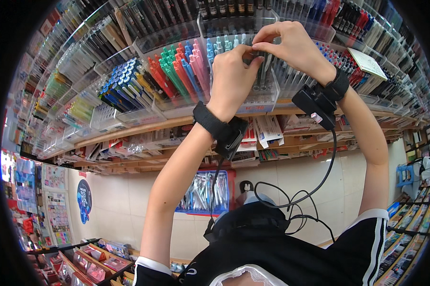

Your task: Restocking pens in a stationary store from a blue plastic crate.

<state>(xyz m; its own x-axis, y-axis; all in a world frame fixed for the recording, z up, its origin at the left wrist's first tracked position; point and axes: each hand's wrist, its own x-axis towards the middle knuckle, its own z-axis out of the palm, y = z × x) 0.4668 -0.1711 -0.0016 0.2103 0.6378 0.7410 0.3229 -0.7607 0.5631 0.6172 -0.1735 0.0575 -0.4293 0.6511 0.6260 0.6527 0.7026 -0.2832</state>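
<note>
My left hand and my right hand meet at the fingertips over a clear plastic pen rack. Thumbs and index fingers are pinched close together; whether something small is between them I cannot tell. Pale blue and mint retractable pens stand upright just behind my left fingers. Left of that hand are pink pens, green pens and red pens in slots. Below my fingertips, a few dark, clear-bodied pens are partly hidden by the hands.
A blue basket full of loose pens is on the tiled floor by my feet. Packed boxes fill the wooden shelf under the rack. A black cable hangs from my right wrist device. A white notepad lies over pens at right.
</note>
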